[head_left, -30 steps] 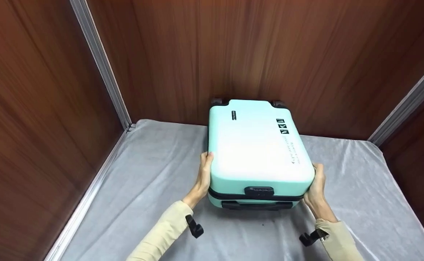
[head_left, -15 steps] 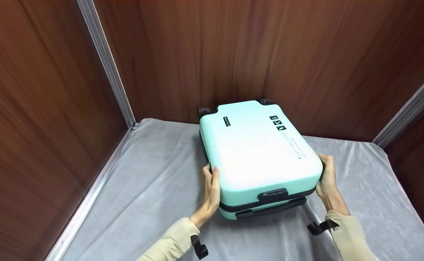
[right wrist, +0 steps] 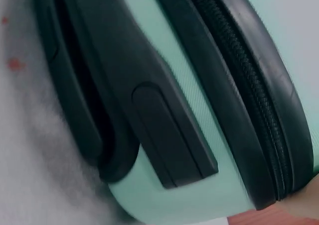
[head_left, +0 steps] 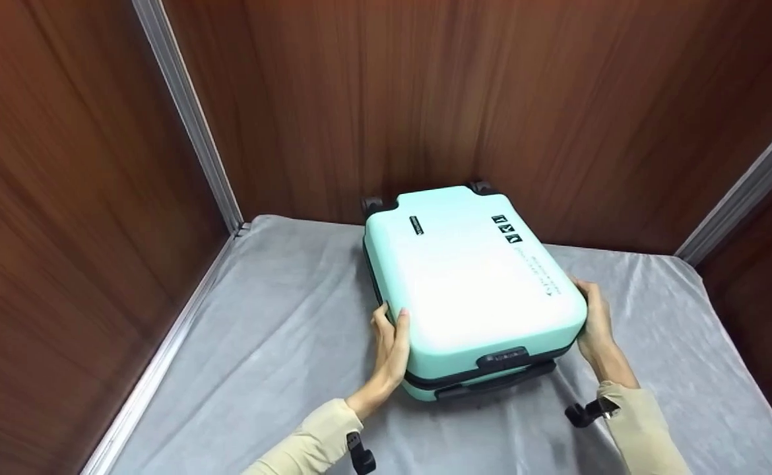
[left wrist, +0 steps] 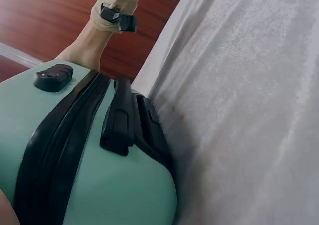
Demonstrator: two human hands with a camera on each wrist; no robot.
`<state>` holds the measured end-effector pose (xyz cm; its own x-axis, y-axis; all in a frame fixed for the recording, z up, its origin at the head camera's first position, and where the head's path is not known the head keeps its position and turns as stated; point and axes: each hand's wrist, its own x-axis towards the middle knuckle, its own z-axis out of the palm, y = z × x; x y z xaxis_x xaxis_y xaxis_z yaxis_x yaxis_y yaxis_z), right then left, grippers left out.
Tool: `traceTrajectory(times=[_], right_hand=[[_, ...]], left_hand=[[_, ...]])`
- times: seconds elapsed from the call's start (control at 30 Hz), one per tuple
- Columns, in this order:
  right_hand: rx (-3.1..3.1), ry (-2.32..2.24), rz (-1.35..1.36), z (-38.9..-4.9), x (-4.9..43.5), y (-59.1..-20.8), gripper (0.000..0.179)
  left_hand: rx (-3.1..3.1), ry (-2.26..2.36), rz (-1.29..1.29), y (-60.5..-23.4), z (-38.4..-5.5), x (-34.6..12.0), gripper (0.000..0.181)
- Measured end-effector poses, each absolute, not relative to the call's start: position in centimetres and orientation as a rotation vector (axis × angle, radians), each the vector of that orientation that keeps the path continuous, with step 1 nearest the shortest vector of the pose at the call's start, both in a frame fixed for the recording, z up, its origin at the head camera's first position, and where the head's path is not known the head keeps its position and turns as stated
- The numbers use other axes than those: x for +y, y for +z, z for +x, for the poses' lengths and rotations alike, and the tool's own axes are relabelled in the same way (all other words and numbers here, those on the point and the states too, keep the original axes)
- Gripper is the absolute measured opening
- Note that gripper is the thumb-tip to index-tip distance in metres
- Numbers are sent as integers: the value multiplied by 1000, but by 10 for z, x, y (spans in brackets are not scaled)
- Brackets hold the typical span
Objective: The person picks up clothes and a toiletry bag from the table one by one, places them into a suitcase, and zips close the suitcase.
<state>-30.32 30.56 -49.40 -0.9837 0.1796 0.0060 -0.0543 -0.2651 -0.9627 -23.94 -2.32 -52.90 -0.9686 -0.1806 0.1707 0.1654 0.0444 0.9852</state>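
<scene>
The suitcase [head_left: 472,284] stands out over the middle of the bench [head_left: 280,316], slightly right of centre, one broad face up and turned at an angle. Its far end, with two wheels [head_left: 373,204] at the corners, is near the back panel [head_left: 425,92]; any contact there is unclear. The left panel [head_left: 82,165] rises well apart to the left, the right panel [head_left: 755,277] to the right. On the near end, the lock [head_left: 503,357] sits above the zip [right wrist: 249,75] and the handle [head_left: 495,384] below it. The left hand [head_left: 389,349] is against the left side by the near corner, the right hand [head_left: 596,326] against the right side, opposite.
</scene>
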Motion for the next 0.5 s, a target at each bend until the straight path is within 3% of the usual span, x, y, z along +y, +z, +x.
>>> traceTrajectory(times=[0.5], right_hand=[[-1732,2294,-408,-297,300,-497,29]], left_hand=[[-2214,-1922,170,-525,-267,-55,29]])
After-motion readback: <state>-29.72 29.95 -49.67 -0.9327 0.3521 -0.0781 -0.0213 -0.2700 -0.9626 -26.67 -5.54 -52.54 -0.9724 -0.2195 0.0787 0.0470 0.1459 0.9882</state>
